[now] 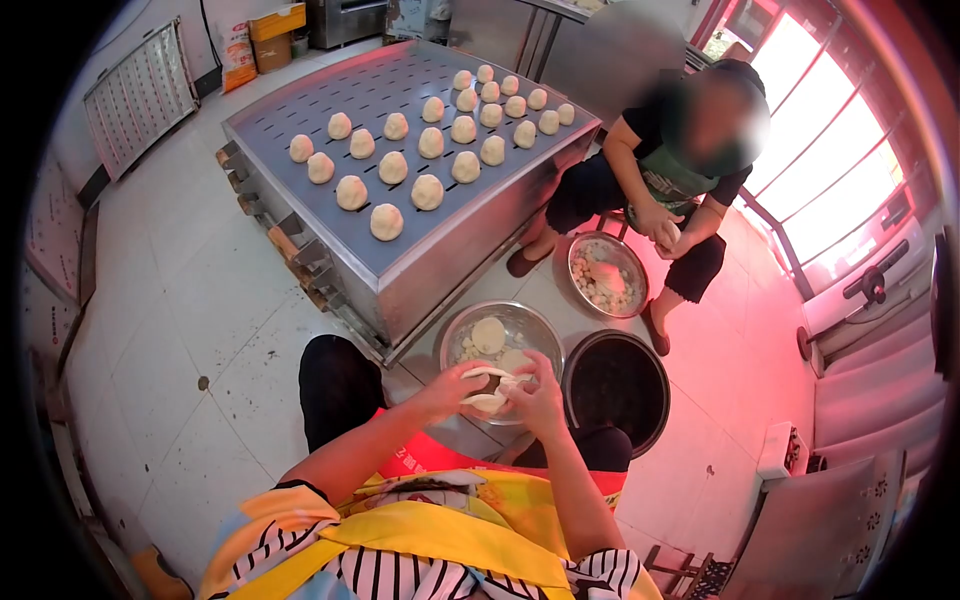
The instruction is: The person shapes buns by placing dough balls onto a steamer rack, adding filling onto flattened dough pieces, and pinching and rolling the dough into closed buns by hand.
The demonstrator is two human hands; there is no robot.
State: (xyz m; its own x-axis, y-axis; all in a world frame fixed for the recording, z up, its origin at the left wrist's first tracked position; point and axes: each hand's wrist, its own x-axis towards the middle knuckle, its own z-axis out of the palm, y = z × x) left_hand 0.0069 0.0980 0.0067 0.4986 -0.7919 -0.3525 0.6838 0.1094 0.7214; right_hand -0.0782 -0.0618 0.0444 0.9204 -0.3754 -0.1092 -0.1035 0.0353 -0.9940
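Note:
Over a metal bowl [548,335], my left hand [446,392] and my right hand [541,398] hold a pale piece of dough [486,402] between them. The fingers of both hands are closed on its edges. The dough looks pulled out and folded, with a darker patch in its middle that I cannot make out. Inside the bowl lie a flat round dough disc [488,335] and several small white lumps. Part of the bowl's contents is hidden behind my hands.
Several dough balls [387,222] stand on a slotted metal table [290,185] ahead. A black tub [616,392] is right of the bowl. Beyond it a seated person [665,165] works with both hands over a second metal bowl [641,300].

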